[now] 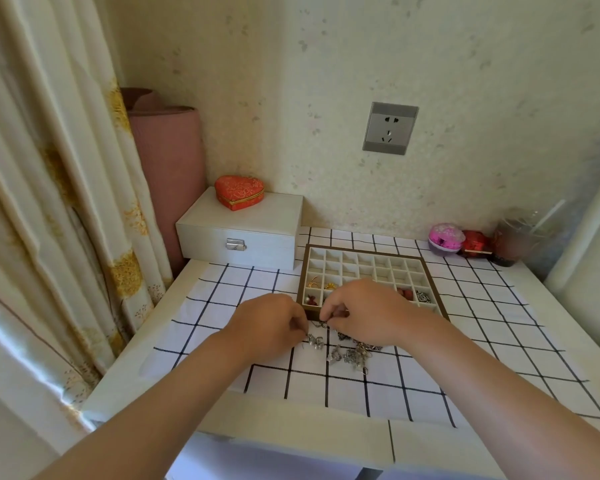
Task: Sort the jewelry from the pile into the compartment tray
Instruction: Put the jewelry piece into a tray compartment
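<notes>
Just one camera is looking here, and it is sitting on the person's head. It is looking forward and down at the surface (pixel 132 375), and it is facing the wall (pixel 326 98) with the socket (pixel 390 128) in the upper middle. It is staying close, so both arms are coming up from the bottom corners. The left grip (pixel 267 323) and the right grip (pixel 368 313) are meeting near the middle, over the jewelry pile (pixel 347 353). The wide lens is bending the curtain (pixel 49 168) along the left edge.
</notes>
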A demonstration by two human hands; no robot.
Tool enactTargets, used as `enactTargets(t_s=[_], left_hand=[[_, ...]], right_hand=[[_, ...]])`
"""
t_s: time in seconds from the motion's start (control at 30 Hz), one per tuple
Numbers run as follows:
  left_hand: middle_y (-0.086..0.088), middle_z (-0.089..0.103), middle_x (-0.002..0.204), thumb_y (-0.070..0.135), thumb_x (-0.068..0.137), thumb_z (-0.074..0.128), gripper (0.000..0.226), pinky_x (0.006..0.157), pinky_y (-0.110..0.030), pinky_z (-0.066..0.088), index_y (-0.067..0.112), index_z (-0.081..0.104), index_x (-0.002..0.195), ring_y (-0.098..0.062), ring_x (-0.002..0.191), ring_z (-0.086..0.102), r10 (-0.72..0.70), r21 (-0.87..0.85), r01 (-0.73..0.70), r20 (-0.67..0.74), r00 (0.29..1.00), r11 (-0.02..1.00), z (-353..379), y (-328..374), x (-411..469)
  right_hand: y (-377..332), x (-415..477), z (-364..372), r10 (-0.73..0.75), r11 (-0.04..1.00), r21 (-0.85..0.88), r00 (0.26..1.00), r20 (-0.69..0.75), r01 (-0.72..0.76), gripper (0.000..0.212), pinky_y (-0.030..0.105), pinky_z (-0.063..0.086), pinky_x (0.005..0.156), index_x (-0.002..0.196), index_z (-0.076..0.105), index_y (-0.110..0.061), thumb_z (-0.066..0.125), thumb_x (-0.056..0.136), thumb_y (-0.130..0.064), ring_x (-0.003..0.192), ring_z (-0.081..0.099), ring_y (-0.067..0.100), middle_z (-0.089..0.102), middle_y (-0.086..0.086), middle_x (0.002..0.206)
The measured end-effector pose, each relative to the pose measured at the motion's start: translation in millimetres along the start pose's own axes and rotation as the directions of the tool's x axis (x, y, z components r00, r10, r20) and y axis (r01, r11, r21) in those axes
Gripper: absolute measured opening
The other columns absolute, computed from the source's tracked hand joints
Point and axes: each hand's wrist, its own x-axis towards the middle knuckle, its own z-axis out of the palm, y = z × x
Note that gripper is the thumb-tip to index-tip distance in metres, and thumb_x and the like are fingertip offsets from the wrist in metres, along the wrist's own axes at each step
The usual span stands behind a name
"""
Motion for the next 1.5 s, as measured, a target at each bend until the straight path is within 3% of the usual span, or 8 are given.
enactTargets(t_s=[0.2, 0.33, 0.43, 0.6, 0.97, 1.13, 1.37, 1.5], left_hand=[[0.013, 0.072, 0.082, 0.031, 0.086, 0.071, 0.001, 0.078, -0.026, 0.055, 0.031, 0.072, 0.086, 0.0, 0.077, 0.064, -0.09, -0.366, 0.107, 0.063, 0.994, 0.925, -14, -3, 0], [0.001, 0.074, 0.082, 0.029, 0.085, 0.073, 0.004, 0.073, -0.03, 0.054, 0.024, 0.073, 0.086, -0.009, 0.069, 0.064, -0.139, -0.618, 0.127, 0.028, 0.99, 0.776, -24, 2, 1], [-0.001, 0.074, 0.085, 0.022, 0.086, 0.074, 0.003, 0.063, -0.015, 0.05, 0.021, 0.073, 0.088, -0.006, 0.066, 0.062, -0.192, -0.75, 0.073, -0.073, 0.979, 0.657, -31, 8, 6], [-0.005, 0.072, 0.086, 0.016, 0.088, 0.07, 0.006, 0.061, -0.015, 0.047, 0.021, 0.073, 0.091, -0.005, 0.065, 0.06, -0.238, -0.801, -0.013, -0.194, 0.952, 0.599, -35, 15, 23], [-0.006, 0.073, 0.092, 0.016, 0.091, 0.068, 0.006, 0.055, -0.011, 0.045, 0.019, 0.071, 0.095, -0.002, 0.062, 0.061, -0.241, -0.83, -0.02, -0.184, 0.953, 0.557, -23, 13, 53], [0.007, 0.07, 0.096, 0.022, 0.091, 0.067, 0.007, 0.075, -0.015, 0.047, 0.025, 0.069, 0.098, 0.001, 0.083, 0.062, -0.214, -0.705, 0.008, -0.205, 0.955, 0.709, -13, -2, 64], [0.005, 0.061, 0.127, 0.031, 0.096, 0.059, 0.035, 0.091, -0.027, 0.043, 0.027, 0.058, 0.131, -0.015, 0.114, 0.057, -0.303, -0.444, 0.225, -0.113, 0.946, 0.867, -2, -21, 65], [0.0, 0.057, 0.134, 0.036, 0.094, 0.064, 0.051, 0.087, -0.024, 0.041, 0.024, 0.05, 0.141, -0.016, 0.118, 0.055, -0.214, -0.428, 0.177, -0.038, 0.976, 0.886, 0, -14, 69]], right_hand=[[-5, 2, 0, 0.013, 0.96, 0.28, 0.999, -0.038, -0.002, 0.019, 0.011, 0.044, 0.075, 0.111, 0.075, -0.031, 0.063, 0.097, -0.027, 0.08, 0.062, -0.011, 0.07, -0.017, 0.115], [-9, 1, -7, 0.029, 0.841, 0.541, 0.999, -0.015, -0.016, 0.013, 0.017, 0.053, 0.07, 0.1, 0.078, -0.029, 0.066, 0.096, -0.027, 0.054, 0.063, 0.007, 0.076, -0.016, 0.097], [-10, 4, -12, 0.101, 0.735, 0.678, 0.99, -0.094, -0.011, 0.01, 0.007, 0.041, 0.049, 0.098, 0.078, -0.023, 0.073, 0.09, -0.021, 0.054, 0.057, 0.014, 0.078, -0.007, 0.088], [-11, 12, -21, 0.288, 0.554, 0.831, 0.948, -0.136, -0.049, 0.021, 0.021, 0.037, 0.045, 0.102, 0.076, -0.019, 0.081, 0.082, -0.018, 0.05, 0.055, 0.012, 0.078, -0.002, 0.083], [7, 33, -22, 0.342, 0.363, 0.929, 0.938, -0.054, -0.079, 0.023, 0.021, 0.037, 0.043, 0.107, 0.075, -0.014, 0.077, 0.084, -0.008, 0.052, 0.052, 0.011, 0.073, 0.003, 0.077], [13, 49, -22, 0.336, 0.405, 0.904, 0.942, -0.009, -0.136, 0.024, 0.025, 0.042, 0.046, 0.108, 0.073, -0.014, 0.077, 0.085, -0.008, 0.054, 0.06, 0.015, 0.076, 0.004, 0.084], [27, 84, -11, 0.378, 0.743, 0.643, 0.909, -0.178, -0.183, 0.02, 0.017, 0.043, 0.044, 0.108, 0.073, -0.019, 0.074, 0.089, -0.013, 0.049, 0.057, 0.007, 0.072, 0.001, 0.103], [28, 100, -5, 0.309, 0.837, 0.531, 0.914, -0.263, -0.13, 0.015, 0.025, 0.055, 0.076, 0.101, 0.071, -0.026, 0.073, 0.09, -0.017, 0.082, 0.064, 0.008, 0.069, -0.002, 0.106]])
